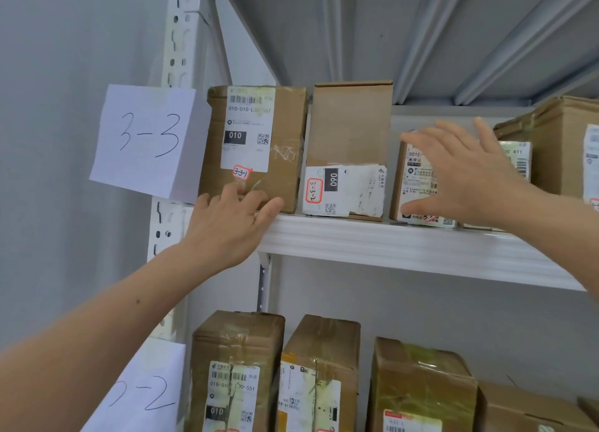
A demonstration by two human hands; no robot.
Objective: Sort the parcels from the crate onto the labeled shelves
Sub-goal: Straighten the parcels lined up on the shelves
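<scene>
Up on the 3-3 shelf (389, 240), the left hand (227, 220) was pressing straight fingers against the low front of the 3-3-1 parcel (285, 133). The right hand (460, 172) was spread wide at the third parcel (411, 178), gripping nothing. Looked like final squaring-up. Next move's probably nudging both flush, then another parcel. The crate wasn't in view.

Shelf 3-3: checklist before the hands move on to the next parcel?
1. 3-3 shelf sign legible: ok.
2. Sticker 3-3-1 on leftmost parcel matches sign: ok.
3. Label on middle parcel flat: not ok, crumpled.
4. Sticker on third parcel readable: cannot tell, right hand partly covers it.
5. Hands free: ok; left hand only touches leftmost parcel, right hand open.
</scene>
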